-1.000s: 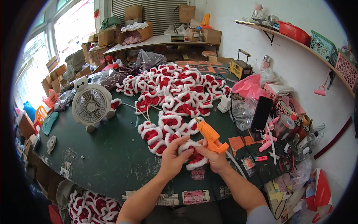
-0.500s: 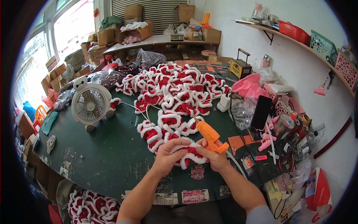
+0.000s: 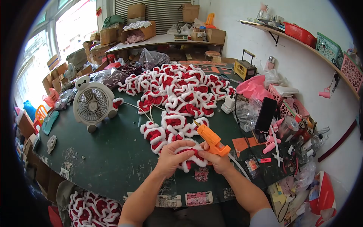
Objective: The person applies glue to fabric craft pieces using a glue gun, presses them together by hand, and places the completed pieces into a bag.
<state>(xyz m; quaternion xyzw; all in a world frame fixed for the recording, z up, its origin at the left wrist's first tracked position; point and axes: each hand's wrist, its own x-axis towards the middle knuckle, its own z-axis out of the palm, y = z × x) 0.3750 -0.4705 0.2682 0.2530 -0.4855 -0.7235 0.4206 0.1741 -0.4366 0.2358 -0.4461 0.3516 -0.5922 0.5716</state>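
My left hand (image 3: 171, 156) pinches one side of a red plush piece with fluffy white trim (image 3: 193, 158), near the table's front edge. At its other side, the fingertips of my right hand (image 3: 217, 162) press on the same piece. An orange hot glue gun (image 3: 211, 139) is also held in my right hand, its nozzle pointing up and left, away from the piece. Its handle is partly hidden by my fingers. Just beyond my hands begins a large heap of similar red and white pieces (image 3: 177, 89).
A white desk fan (image 3: 92, 104) stands at left on the dark green table (image 3: 113, 151). Beside the heap sits a white plug adapter (image 3: 228, 104) with cables. Over on the right are a propped phone (image 3: 266, 114), a pink bag (image 3: 253, 87) and small tools. More trimmed pieces (image 3: 93, 210) lie below the table edge.
The held piece has shifted slightly left, and its trimmed edge has turned between my fingers. The glue gun stays in my right hand, moved very slightly. The whole view has shifted a little.
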